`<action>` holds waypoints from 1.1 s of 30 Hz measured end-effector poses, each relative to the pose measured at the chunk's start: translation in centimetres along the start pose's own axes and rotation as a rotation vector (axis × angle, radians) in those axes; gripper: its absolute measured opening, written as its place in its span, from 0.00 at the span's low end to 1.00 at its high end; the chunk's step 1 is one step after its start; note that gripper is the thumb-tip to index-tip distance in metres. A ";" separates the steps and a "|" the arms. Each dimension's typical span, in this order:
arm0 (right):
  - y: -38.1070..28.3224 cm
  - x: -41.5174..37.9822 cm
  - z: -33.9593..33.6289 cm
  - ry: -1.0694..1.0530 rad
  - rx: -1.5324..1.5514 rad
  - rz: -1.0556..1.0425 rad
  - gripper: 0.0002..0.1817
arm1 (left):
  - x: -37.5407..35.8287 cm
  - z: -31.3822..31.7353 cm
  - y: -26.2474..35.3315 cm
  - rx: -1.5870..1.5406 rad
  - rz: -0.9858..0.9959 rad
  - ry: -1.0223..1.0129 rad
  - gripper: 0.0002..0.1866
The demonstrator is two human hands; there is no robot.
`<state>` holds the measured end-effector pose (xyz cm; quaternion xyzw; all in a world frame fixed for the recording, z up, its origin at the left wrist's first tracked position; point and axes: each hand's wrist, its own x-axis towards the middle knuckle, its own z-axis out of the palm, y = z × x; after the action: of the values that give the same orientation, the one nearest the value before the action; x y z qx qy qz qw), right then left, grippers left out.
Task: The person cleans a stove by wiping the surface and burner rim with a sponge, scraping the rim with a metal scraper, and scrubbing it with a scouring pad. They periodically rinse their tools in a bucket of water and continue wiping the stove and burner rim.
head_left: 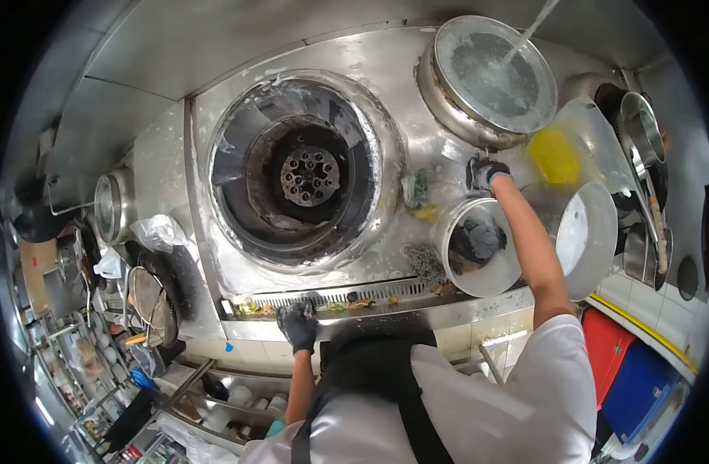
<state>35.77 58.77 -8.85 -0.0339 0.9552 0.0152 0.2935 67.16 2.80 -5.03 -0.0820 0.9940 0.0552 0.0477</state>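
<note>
My right hand (487, 175), in a dark glove, is closed beyond the white bucket. A flat, shiny metal scraper (453, 151) juts from its left side, low over the steel counter; its handle is hidden in my fist. My left hand (297, 325), also gloved, rests at the counter's front edge by the slotted drain (370, 295), its fingers apart on the rim. Food scraps lie along that drain. A large round wok burner (312, 176) is open in front of me, dark inside. The white bucket (479, 280) holds dark wet cloth or scrubbing material (478, 241).
Water (529, 32) pours into a full metal pot (490, 73) at the back. A steel-wool clump (426, 264) and green scouring pad (416, 189) lie left of the bucket. Right are a clear container (590, 267), a yellow item (553, 155) and a ladle (643, 131).
</note>
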 end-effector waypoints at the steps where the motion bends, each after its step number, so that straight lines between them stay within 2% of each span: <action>1: -0.6 -0.2 -1.0 0.000 0.004 0.005 0.26 | 0.6 -0.4 0.4 -0.056 -0.090 -0.113 0.17; 3: -1.1 -1.8 -4.3 -0.090 0.108 0.021 0.25 | 1.1 0.2 0.6 -0.048 -0.100 -0.076 0.16; 4: -0.1 -1.7 -4.0 -0.095 0.093 0.033 0.25 | 1.1 0.5 0.9 -0.037 -0.120 -0.038 0.16; 5: 0.6 -0.7 -2.9 -0.053 0.126 0.047 0.24 | 1.8 -0.1 1.1 -0.156 -0.135 -0.131 0.15; 6: 1.1 0.5 -1.7 -0.008 0.164 0.055 0.24 | 2.3 -0.3 1.0 -0.125 -0.031 -0.040 0.13; 7: 1.5 1.1 -0.6 -0.107 0.111 -0.061 0.23 | 2.8 -1.1 1.3 -0.167 -0.044 -0.060 0.13; 8: 0.5 -0.2 -1.1 -0.099 0.176 -0.074 0.22 | 3.0 -1.6 1.4 -0.206 -0.058 -0.082 0.13; 11: -1.0 -4.4 -1.9 -0.053 0.099 -0.007 0.25 | 2.7 -0.9 0.8 -0.199 -0.042 -0.056 0.11; 13: 0.4 -4.7 -1.6 -0.380 0.123 0.029 0.29 | 2.4 -0.8 -0.6 -0.162 -0.034 -0.079 0.09; 15: 0.6 -4.2 -2.2 -0.427 0.122 0.059 0.28 | 1.9 0.3 -1.8 -0.142 -0.057 -0.080 0.08; 16: 0.4 -4.1 -2.5 -0.485 0.129 0.088 0.29 | 1.1 2.0 -3.3 -0.301 -0.161 -0.007 0.06; 17: 0.6 -4.1 -1.6 -0.391 0.162 -0.020 0.26 | 0.6 3.0 -4.3 -0.461 -0.267 0.074 0.06; 18: 1.8 -4.3 0.0 -0.171 0.154 -0.208 0.24 | 0.7 3.2 -4.7 -0.471 -0.294 0.096 0.06; 19: 2.9 -4.6 1.5 0.068 0.103 -0.380 0.22 | 1.0 3.4 -5.0 -0.861 -0.415 0.285 0.08; 20: 3.6 -5.3 2.5 0.431 0.017 -0.629 0.21 | 1.3 3.4 -5.0 -1.247 -0.522 0.486 0.11; 21: 2.5 -7.0 1.4 0.513 0.021 -0.531 0.23 | 2.0 0.5 -4.3 -1.173 -0.445 0.457 0.11; 22: 0.8 -9.5 -1.1 0.594 0.029 -0.433 0.25 | 2.7 -1.5 -3.5 -0.890 -0.390 0.394 0.07; 23: -2.1 -12.0 -3.7 0.622 0.086 -0.282 0.26 | 3.6 -3.8 -1.7 -0.713 -0.204 0.436 0.05; 24: -5.3 -14.3 -5.3 0.638 0.113 -0.222 0.26 | 5.0 -6.8 0.8 -0.526 -0.023 0.467 0.04; 25: -8.5 -16.5 -7.0 0.653 0.141 -0.161 0.27 | 7.6 -12.3 4.5 -0.507 0.147 0.333 0.05; 26: -11.2 -18.5 -7.6 0.560 0.218 -0.166 0.26 | 10.5 -16.6 8.1 -0.487 0.312 0.195 0.07; 27: -13.9 -20.3 -8.4 0.462 0.291 -0.171 0.25 | 12.6 -17.5 10.0 -0.631 0.414 0.017 0.12; 28: -17.4 -22.0 -10.9 0.343 0.331 -0.219 0.24 | 13.3 -17.0 12.1 -0.495 0.547 0.109 0.16; 29: -20.9 -23.6 -13.4 0.222 0.372 -0.261 0.24 | 14.3 -19.0 13.7 -0.389 0.631 0.137 0.21; 30: -24.1 -24.5 -16.2 0.081 0.372 -0.347 0.25 | 14.8 -17.7 14.0 -0.355 0.814 0.153 0.22; 32: -26.7 -25.6 -15.0 0.299 0.530 -0.590 0.21 | 15.7 -14.7 13.2 -0.305 0.913 -0.396 0.22; 33: -27.7 -25.7 -15.4 0.342 0.531 -0.670 0.19 | 15.7 -14.2 12.4 -0.312 0.906 -0.387 0.22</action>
<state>50.39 31.81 18.06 -0.2662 0.8972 -0.3317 0.1188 48.43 10.85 8.69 0.3622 0.8827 0.2321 0.1892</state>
